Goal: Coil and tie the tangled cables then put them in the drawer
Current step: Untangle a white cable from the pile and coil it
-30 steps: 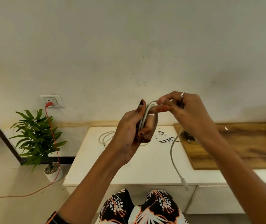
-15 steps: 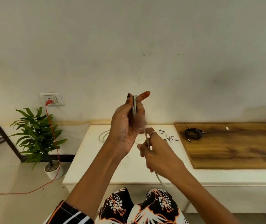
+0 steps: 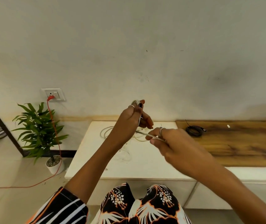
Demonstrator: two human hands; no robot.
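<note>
My left hand (image 3: 130, 122) holds a small coil of grey-white cable (image 3: 137, 103) upright above the white cabinet top (image 3: 96, 159). The cable's loose end runs down to the right, and my right hand (image 3: 166, 141) pinches it taut just beside the coil. Another white cable (image 3: 106, 131) lies loose on the cabinet top behind my left hand, with a thin loop (image 3: 124, 156) nearer me. A coiled black cable (image 3: 194, 130) rests on the wooden board (image 3: 242, 146) to the right. The drawer fronts (image 3: 226, 196) below the top are closed.
A potted plant (image 3: 40, 131) stands on the floor at the left, beside an orange cord (image 3: 54, 130) plugged into a wall socket (image 3: 54, 94). A small white piece (image 3: 228, 126) lies on the wooden board. My knees in patterned fabric are at the bottom.
My right hand moved from beside the coil, down under it, and now out to the right, drawing the cable's loose end around the coil. My left hand kept hold of the coil.
</note>
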